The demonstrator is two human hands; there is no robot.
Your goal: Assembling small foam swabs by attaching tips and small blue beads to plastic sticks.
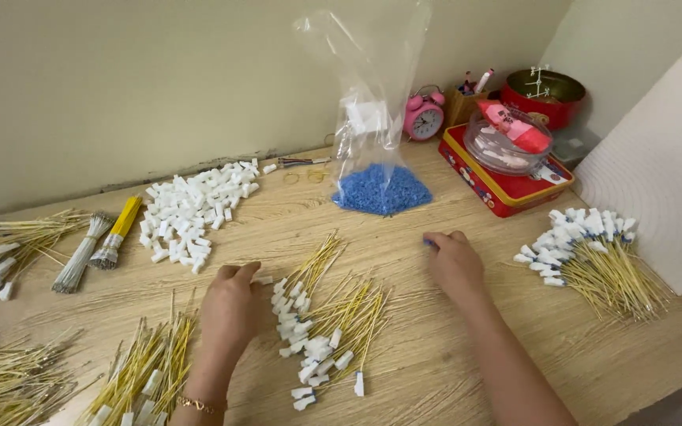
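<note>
- The left hand rests knuckles-up on the pale wooden table, fingers curled narrow on a small white plastic cap at its 1 o'clock.
- The right hand lies palm-down — its fingertips pinch a tiny blue plastic bead.
- Between the hands lies a fan of thin yellow wires with white caps.
- At 12 o'clock, a clear plastic bag of blue beads stands open.
</note>
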